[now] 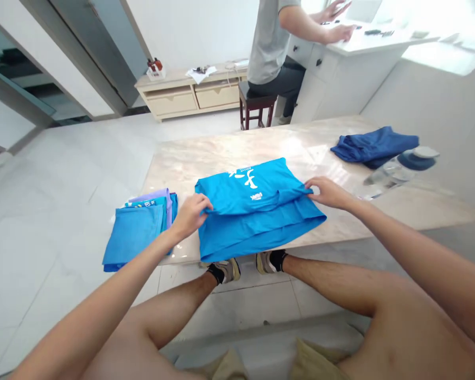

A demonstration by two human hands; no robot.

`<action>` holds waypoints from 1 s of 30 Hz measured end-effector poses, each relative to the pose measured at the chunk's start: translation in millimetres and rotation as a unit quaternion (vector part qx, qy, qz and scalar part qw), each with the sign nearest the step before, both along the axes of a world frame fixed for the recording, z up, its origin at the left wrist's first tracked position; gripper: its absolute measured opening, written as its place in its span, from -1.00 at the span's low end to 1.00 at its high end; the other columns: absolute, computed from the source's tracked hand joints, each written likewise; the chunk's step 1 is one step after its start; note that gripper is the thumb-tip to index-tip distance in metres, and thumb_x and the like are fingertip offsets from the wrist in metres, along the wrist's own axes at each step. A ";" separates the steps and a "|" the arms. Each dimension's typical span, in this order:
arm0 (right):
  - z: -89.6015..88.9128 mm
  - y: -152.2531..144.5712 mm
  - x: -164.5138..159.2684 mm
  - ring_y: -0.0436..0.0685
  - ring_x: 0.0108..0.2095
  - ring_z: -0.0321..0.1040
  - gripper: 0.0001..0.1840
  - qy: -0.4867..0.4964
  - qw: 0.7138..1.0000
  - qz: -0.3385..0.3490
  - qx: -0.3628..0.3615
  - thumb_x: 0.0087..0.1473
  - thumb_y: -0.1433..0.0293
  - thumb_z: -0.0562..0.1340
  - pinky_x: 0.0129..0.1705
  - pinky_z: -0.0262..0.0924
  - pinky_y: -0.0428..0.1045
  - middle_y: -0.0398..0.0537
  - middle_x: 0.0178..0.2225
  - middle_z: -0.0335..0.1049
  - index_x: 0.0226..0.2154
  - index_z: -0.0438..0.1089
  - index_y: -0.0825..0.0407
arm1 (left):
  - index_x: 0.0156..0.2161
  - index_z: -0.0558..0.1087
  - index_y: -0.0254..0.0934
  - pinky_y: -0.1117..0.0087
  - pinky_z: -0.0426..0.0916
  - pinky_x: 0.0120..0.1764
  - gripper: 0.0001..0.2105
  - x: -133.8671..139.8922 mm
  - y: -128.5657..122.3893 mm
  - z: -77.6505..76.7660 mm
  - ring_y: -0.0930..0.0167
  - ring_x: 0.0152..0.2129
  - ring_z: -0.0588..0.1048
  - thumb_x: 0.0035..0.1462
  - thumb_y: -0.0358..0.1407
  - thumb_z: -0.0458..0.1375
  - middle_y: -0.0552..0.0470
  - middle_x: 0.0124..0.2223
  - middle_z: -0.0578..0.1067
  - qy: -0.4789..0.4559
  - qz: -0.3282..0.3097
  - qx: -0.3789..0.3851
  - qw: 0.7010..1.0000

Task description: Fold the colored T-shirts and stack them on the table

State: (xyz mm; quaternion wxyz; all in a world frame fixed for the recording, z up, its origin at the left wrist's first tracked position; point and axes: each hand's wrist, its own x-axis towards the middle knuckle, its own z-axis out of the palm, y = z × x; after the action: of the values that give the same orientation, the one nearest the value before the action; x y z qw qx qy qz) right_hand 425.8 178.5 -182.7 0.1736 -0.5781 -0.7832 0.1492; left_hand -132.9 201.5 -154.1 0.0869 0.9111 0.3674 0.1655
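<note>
Blue cloth (pixel 257 211), presumably light and limp; left grip (pixel 190 215) and right grip (pixel 328 192) each pinch a fold end, likely sensible holds against sagging.

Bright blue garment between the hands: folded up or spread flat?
Partly folded: the left hand and right hand pinch an edge partway across the blue garment, with another layer showing below that edge.

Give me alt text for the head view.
The left hand and right hand pinch a blue cloth with white print on a pale table. Folded cloths lie left, a navy cloth and clear bottle right; another person sits beyond.
</note>
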 end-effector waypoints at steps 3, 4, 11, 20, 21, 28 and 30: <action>-21.2 -34.2 -7.6 0.46 0.17 0.56 -0.61 -0.047 0.998 0.016 -0.037 0.13 0.35 0.37 0.33 0.40 0.28 0.22 0.10 0.65 0.02 0.66 0.00 | 0.03 0.58 -0.17 0.11 0.43 0.09 -0.75 3.1 -38.6 -7.3 0.13 0.04 0.59 0.35 -0.48 0.20 -0.12 0.07 0.65 0.113 -0.035 -0.035 0.992; -22.1 -41.3 -15.1 0.47 0.21 0.52 -0.54 -0.058 0.998 0.015 -0.031 0.15 0.36 0.37 0.36 0.37 0.28 0.25 0.17 0.62 0.11 0.65 0.02 | 0.09 0.58 -0.17 0.10 0.43 0.10 -0.75 5.1 -46.7 -6.9 0.12 0.05 0.59 0.38 -0.45 0.22 -0.14 0.10 0.65 0.138 -0.037 -0.039 0.989; 0.9 -41.8 -79.6 0.58 0.34 0.34 -0.37 -0.135 0.989 -0.003 -0.062 0.37 0.31 0.30 0.38 0.24 0.38 0.35 0.37 0.46 0.42 0.44 0.06 | 0.26 0.54 -0.25 0.04 0.46 0.16 -0.66 23.6 -64.9 -2.9 0.05 0.15 0.58 0.46 -0.30 0.26 -0.24 0.19 0.63 0.176 0.049 -0.057 0.982; 26.7 -29.0 -79.5 0.35 0.06 0.57 -0.62 -0.107 0.989 -0.011 -0.098 0.29 0.47 0.22 0.19 0.36 0.13 0.18 0.01 0.68 0.05 0.66 0.05 | 0.09 0.70 -0.16 0.03 0.47 0.10 -0.72 19.1 -58.0 3.8 0.05 0.06 0.59 0.44 -0.40 0.19 -0.20 0.05 0.66 0.136 0.044 -0.069 0.987; 31.6 -33.6 -74.6 0.33 0.02 0.57 -0.61 -0.091 0.992 -0.016 -0.089 0.26 0.47 0.22 0.16 0.37 0.10 0.16 -0.01 0.68 0.04 0.65 0.05 | 0.10 0.70 -0.15 0.04 0.47 0.09 -0.71 14.7 -60.5 6.3 0.06 0.06 0.59 0.46 -0.40 0.17 -0.19 0.06 0.66 0.119 0.045 -0.057 0.990; 44.6 -71.7 -39.2 0.35 -0.09 0.60 -0.79 -0.036 0.974 0.043 -0.220 0.11 0.27 0.36 0.03 0.43 0.12 0.05 -0.14 0.72 -0.22 0.67 -0.05 | -0.11 0.69 -0.12 0.09 0.41 0.07 -0.71 -19.1 -81.0 18.1 0.16 0.01 0.59 0.48 -0.47 0.13 -0.12 0.06 0.62 0.133 -0.036 -0.079 0.987; 44.0 -72.2 -38.5 0.38 -0.06 0.61 -0.77 -0.041 0.964 0.038 -0.262 0.13 0.20 0.39 0.04 0.45 0.15 0.06 -0.10 0.74 -0.21 0.68 -0.06 | -0.06 0.67 -0.14 0.11 0.41 0.06 -0.79 -20.3 -81.8 19.9 0.16 0.00 0.61 0.47 -0.45 0.18 -0.10 0.07 0.62 0.153 -0.043 -0.120 0.980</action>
State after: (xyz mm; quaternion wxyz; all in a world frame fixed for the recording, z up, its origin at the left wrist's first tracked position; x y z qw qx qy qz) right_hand 387.3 106.3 -138.7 -0.0216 -0.5787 -0.7447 0.3319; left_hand -153.2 119.6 -134.2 0.1456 0.9236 0.3539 -0.0248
